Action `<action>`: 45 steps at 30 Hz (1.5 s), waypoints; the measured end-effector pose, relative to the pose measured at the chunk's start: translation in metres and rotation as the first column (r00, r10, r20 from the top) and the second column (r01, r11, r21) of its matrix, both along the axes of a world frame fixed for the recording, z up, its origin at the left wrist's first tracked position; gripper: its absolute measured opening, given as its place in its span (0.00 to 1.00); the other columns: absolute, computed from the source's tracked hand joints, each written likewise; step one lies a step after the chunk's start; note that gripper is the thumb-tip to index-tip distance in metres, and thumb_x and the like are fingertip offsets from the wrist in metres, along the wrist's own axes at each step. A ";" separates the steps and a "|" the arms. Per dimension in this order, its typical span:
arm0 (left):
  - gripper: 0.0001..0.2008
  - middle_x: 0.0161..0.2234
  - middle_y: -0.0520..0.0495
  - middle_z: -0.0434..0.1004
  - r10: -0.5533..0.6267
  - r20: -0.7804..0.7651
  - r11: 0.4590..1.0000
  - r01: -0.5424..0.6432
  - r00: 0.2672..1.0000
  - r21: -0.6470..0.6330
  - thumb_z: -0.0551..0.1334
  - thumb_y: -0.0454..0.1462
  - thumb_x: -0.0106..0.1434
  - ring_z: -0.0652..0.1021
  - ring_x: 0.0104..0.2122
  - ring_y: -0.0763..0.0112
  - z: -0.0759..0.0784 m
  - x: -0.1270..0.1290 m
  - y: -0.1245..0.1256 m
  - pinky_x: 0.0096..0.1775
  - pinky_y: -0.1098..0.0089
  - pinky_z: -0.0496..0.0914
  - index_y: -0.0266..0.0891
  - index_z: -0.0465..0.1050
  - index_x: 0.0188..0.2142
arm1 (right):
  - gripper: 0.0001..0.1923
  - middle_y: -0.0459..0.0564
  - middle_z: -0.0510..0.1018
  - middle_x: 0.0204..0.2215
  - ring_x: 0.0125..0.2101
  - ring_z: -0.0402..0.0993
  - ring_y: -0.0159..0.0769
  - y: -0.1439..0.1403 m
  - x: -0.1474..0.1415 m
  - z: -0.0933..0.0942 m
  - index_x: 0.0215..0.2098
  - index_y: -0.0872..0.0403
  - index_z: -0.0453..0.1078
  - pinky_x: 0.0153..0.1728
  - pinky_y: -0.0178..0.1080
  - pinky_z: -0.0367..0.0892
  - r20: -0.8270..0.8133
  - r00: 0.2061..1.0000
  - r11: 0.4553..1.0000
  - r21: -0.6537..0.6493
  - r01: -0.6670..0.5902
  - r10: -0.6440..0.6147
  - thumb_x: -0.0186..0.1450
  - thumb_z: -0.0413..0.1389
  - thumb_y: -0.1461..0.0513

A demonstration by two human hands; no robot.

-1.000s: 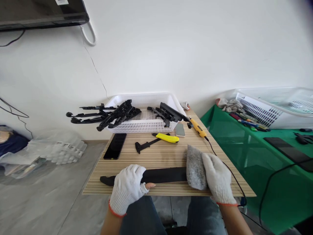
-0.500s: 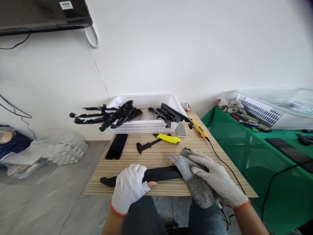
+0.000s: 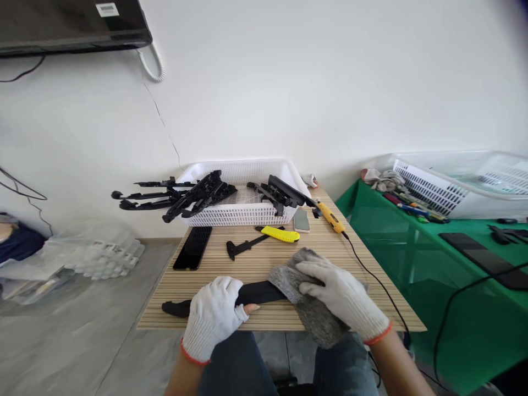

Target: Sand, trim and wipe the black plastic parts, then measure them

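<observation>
A long black plastic strip (image 3: 260, 292) lies along the front of the striped table. My left hand (image 3: 215, 313), in a white knit glove with the thumb tip bare, is wrapped round its left part. A grey cloth (image 3: 317, 313) covers the strip's right end, which is hidden under it. My right hand (image 3: 336, 291), also gloved, presses on the cloth with its fingers closed over it. Behind the strip lie a black caliper (image 3: 245, 246) and a yellow utility knife (image 3: 281, 235). Left of these is a black phone (image 3: 192, 248).
A white basket (image 3: 235, 215) holding black plastic parts (image 3: 202, 195) stands at the table's back; several overhang its left side. A yellow corded tool (image 3: 330, 218) lies at the right, its cable trailing over the edge. A green-covered table (image 3: 383, 242) is alongside.
My right hand and the cloth have slid left along the black strip, covering more of it. My left hand keeps its hold. The whole view has shifted slightly.
</observation>
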State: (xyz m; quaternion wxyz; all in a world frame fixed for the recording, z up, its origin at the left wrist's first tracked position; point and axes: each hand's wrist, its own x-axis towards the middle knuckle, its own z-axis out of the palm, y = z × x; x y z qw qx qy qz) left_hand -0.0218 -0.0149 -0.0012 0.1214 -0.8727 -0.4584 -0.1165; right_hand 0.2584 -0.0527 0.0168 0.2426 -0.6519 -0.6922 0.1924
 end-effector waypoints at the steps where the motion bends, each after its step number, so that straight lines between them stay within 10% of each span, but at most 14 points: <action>1: 0.24 0.28 0.46 0.74 0.007 -0.008 1.000 -0.007 1.000 -0.016 0.57 0.59 0.64 0.75 0.30 0.62 0.000 0.000 0.000 0.28 0.66 0.60 0.40 0.73 0.32 | 0.17 0.50 0.79 0.52 0.55 0.73 0.45 0.001 -0.012 -0.001 0.50 0.48 0.78 0.56 0.47 0.66 0.002 0.999 0.999 0.021 -0.039 0.039 0.63 0.60 0.60; 8: 0.11 0.31 0.46 0.76 0.077 -0.045 0.992 -0.081 0.996 -0.097 0.66 0.46 0.60 0.78 0.33 0.59 0.000 0.002 0.000 0.32 0.64 0.67 0.40 0.73 0.33 | 0.12 0.46 0.82 0.45 0.46 0.76 0.43 0.010 -0.089 -0.012 0.46 0.47 0.78 0.49 0.44 0.66 0.001 0.992 0.983 0.132 -0.124 0.125 0.64 0.61 0.61; 13: 0.15 0.43 0.41 0.79 -0.020 0.180 0.991 -0.004 0.983 0.134 0.57 0.47 0.68 0.79 0.43 0.59 -0.010 -0.019 -0.012 0.43 0.63 0.71 0.41 0.73 0.44 | 0.13 0.46 0.82 0.44 0.46 0.76 0.42 0.008 -0.085 -0.011 0.47 0.46 0.78 0.48 0.43 0.66 -0.015 0.987 0.983 0.100 -0.157 0.159 0.65 0.61 0.60; 17: 0.18 0.46 0.39 0.79 0.224 0.293 0.924 -0.298 0.930 0.238 0.53 0.47 0.70 0.79 0.44 0.58 -0.012 -0.055 -0.022 0.45 0.62 0.71 0.41 0.72 0.50 | 0.13 0.46 0.82 0.45 0.47 0.76 0.42 0.005 -0.075 -0.012 0.48 0.46 0.78 0.49 0.43 0.66 -0.029 0.987 0.985 0.076 -0.154 0.156 0.65 0.61 0.58; 22: 0.23 0.39 0.38 0.82 0.562 0.235 0.816 -0.578 0.793 0.002 0.47 0.48 0.72 0.80 0.35 0.56 -0.009 -0.086 -0.028 0.32 0.64 0.70 0.39 0.77 0.46 | 0.13 0.47 0.82 0.44 0.46 0.77 0.43 0.008 -0.076 -0.008 0.48 0.46 0.78 0.48 0.44 0.67 0.005 0.992 0.992 0.033 -0.125 0.124 0.65 0.61 0.56; 33: 0.28 0.25 0.41 0.79 0.711 0.096 0.703 -0.709 0.697 -0.060 0.42 0.45 0.72 0.74 0.19 0.62 0.005 -0.068 -0.020 0.23 0.69 0.59 0.40 0.80 0.35 | 0.12 0.44 0.81 0.47 0.47 0.75 0.42 0.027 -0.159 -0.008 0.44 0.48 0.77 0.46 0.42 0.65 0.091 0.955 0.959 0.016 -0.283 0.281 0.68 0.57 0.53; 39: 0.22 0.25 0.43 0.80 0.637 0.282 0.767 -0.625 0.717 -0.143 0.49 0.48 0.70 0.76 0.23 0.62 0.001 -0.084 -0.025 0.24 0.71 0.62 0.41 0.79 0.37 | 0.10 0.51 0.81 0.42 0.43 0.76 0.43 0.034 -0.203 -0.010 0.42 0.54 0.75 0.44 0.45 0.67 0.173 0.923 0.930 0.070 -0.360 0.344 0.67 0.56 0.57; 45: 0.28 0.40 0.39 0.84 0.776 0.366 0.630 -0.624 0.513 -0.462 0.46 0.53 0.68 0.82 0.42 0.52 0.009 -0.075 -0.025 0.37 0.62 0.73 0.43 0.79 0.47 | 0.08 0.60 0.79 0.37 0.37 0.77 0.45 0.037 -0.250 -0.012 0.41 0.59 0.72 0.34 0.45 0.70 0.300 0.882 0.931 -0.069 -0.359 0.363 0.67 0.53 0.66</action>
